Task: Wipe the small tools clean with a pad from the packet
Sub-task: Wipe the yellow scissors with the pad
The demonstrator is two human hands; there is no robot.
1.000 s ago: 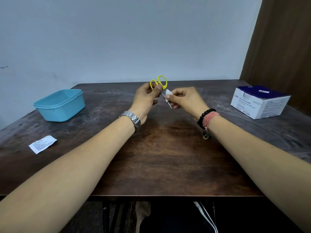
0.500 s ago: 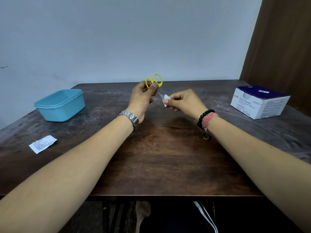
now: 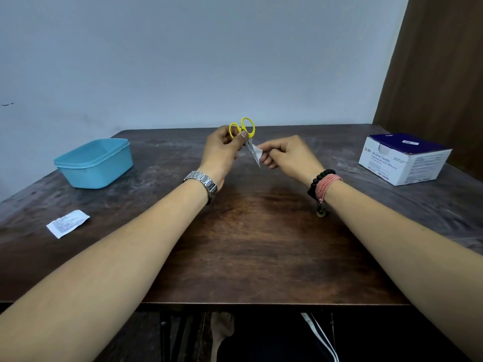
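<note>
Scissors, small, yellow loop handles, being held up in the air over the far middle of the table, handles up and blades angling down toward the right. Left hand is gripping them at the handles, thumb lying across the base of the loops, fingers curled behind. Right hand is pinching a white alcohol pad between thumb and fingertips, the pad folding around the blades just below the pivot; blade tip is poking out under the pad. Hands are sitting just beside each other, nearly touching at the pad.

Left wrist is wearing a metal watch; right wrist is wearing a black bead bracelet next to a pink cord band.

Torn white swab packet is lying flat on the left part of the table, near the front edge, well apart from the hands. Light blue plastic tub is standing behind it, far left; can't tell what it's holding. White and navy box labelled Alcohol Swabs is sitting far right, top flap open.

Under the table edge a bare foot and a white cable are showing.
</note>
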